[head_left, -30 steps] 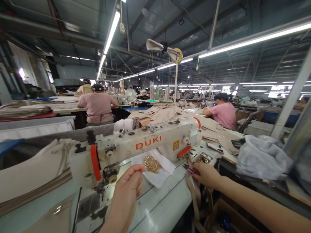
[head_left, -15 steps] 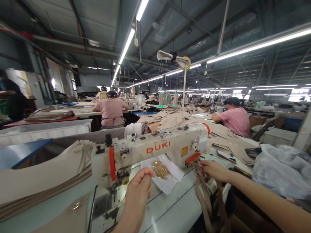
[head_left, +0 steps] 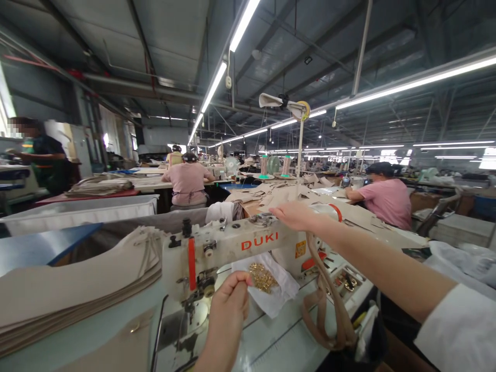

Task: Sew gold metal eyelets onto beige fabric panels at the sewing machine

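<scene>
My left hand (head_left: 229, 305) is closed in a pinch in front of the sewing machine (head_left: 228, 240). Whatever lies between its fingertips is too small or hidden to make out. Just behind those fingertips, small gold metal pieces (head_left: 263, 277) lie heaped on a white sheet (head_left: 284, 293) on the machine bed. My right hand (head_left: 296, 214) is over the top of the machine arm, fingers together, their tips by small metal parts there. A long beige-brown strap (head_left: 321, 305) rises to this hand and seems held in it; the grip itself is hidden. Its lower end hangs in loops.
Beige cut panels (head_left: 81, 279) are stacked left of the machine; a single panel (head_left: 112, 343) with a gold piece lies nearer. A tray (head_left: 351, 281) of small hardware and a plastic bag (head_left: 457, 263) are at right. Co-workers sit beyond; a person (head_left: 42, 155) stands far left.
My right hand has risen from beside the machine's right end to above its arm, drawing the strap up and uncovering the hardware tray. My left hand keeps its pinch. The view has shifted slightly left.
</scene>
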The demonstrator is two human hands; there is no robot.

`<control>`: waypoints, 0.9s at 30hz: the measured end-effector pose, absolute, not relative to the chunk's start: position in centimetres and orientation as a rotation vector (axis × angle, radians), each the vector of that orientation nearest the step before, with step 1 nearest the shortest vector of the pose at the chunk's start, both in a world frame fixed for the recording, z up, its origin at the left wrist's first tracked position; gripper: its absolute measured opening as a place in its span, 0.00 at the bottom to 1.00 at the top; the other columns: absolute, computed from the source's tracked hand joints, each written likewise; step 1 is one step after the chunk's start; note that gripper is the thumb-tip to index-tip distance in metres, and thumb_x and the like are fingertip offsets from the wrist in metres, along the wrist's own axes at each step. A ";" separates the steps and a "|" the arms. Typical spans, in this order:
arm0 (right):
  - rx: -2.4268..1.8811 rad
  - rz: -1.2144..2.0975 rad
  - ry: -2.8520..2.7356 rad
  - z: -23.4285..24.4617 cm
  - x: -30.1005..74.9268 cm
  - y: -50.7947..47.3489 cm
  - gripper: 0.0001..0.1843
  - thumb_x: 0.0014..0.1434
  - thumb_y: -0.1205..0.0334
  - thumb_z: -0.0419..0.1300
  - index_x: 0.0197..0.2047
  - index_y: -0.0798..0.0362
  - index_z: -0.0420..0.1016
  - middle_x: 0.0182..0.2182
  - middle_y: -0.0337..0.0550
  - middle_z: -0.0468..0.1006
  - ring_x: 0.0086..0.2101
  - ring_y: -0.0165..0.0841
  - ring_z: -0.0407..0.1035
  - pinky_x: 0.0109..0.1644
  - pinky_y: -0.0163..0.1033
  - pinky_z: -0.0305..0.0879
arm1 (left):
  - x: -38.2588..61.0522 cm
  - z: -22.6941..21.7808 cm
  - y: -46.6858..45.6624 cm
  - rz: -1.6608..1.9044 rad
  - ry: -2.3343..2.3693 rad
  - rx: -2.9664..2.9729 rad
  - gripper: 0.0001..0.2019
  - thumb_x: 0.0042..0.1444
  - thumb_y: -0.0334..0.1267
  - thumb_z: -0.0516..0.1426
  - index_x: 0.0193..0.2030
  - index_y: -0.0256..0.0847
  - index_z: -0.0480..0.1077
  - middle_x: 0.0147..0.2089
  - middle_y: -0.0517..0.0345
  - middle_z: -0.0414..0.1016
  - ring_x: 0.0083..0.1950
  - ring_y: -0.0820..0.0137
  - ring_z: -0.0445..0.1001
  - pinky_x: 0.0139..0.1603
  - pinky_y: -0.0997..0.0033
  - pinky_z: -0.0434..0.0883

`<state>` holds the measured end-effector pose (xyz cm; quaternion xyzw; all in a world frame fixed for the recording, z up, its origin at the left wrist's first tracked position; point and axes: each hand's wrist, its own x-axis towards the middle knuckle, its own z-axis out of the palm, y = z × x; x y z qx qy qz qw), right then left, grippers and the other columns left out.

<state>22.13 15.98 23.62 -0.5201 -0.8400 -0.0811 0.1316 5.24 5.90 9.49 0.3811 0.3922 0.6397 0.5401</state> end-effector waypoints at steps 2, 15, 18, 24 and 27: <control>-1.524 -0.286 -2.455 23.7 22.1 16.1 0.28 0.67 0.50 0.39 0.33 0.52 0.76 0.35 0.52 0.78 0.38 0.42 0.71 0.41 0.42 0.60 | 5.1 9.5 5.9 1.518 0.928 0.903 0.06 0.39 0.37 0.58 0.21 0.41 0.64 0.13 0.75 0.44 0.14 0.83 0.40 0.16 0.81 0.42; -1.656 -0.520 -2.470 23.5 21.7 15.4 0.31 0.67 0.44 0.36 0.41 0.51 0.77 0.40 0.51 0.79 0.43 0.41 0.72 0.43 0.39 0.61 | 5.9 9.2 5.9 1.505 0.949 0.930 0.05 0.40 0.38 0.54 0.23 0.42 0.62 0.12 0.77 0.43 0.15 0.82 0.39 0.16 0.81 0.42; -1.647 -0.560 -2.454 23.3 21.4 15.3 0.30 0.67 0.44 0.37 0.41 0.51 0.77 0.39 0.50 0.79 0.42 0.41 0.72 0.42 0.39 0.61 | 5.8 9.2 6.0 1.503 0.958 0.958 0.05 0.41 0.39 0.54 0.23 0.42 0.62 0.12 0.76 0.43 0.15 0.82 0.39 0.16 0.80 0.41; -1.634 -0.585 -2.380 22.4 21.3 15.1 0.29 0.66 0.44 0.39 0.38 0.54 0.76 0.37 0.52 0.79 0.39 0.41 0.72 0.38 0.38 0.60 | 6.1 8.6 5.9 1.482 1.010 1.098 0.05 0.43 0.39 0.52 0.22 0.42 0.61 0.13 0.75 0.43 0.17 0.79 0.40 0.18 0.79 0.42; -1.583 -0.556 -2.359 21.6 20.9 14.7 0.29 0.67 0.45 0.39 0.37 0.53 0.75 0.35 0.50 0.79 0.37 0.38 0.72 0.35 0.36 0.58 | 6.5 8.2 5.1 1.431 1.100 1.265 0.06 0.44 0.38 0.51 0.21 0.42 0.62 0.15 0.72 0.44 0.18 0.77 0.44 0.19 0.78 0.45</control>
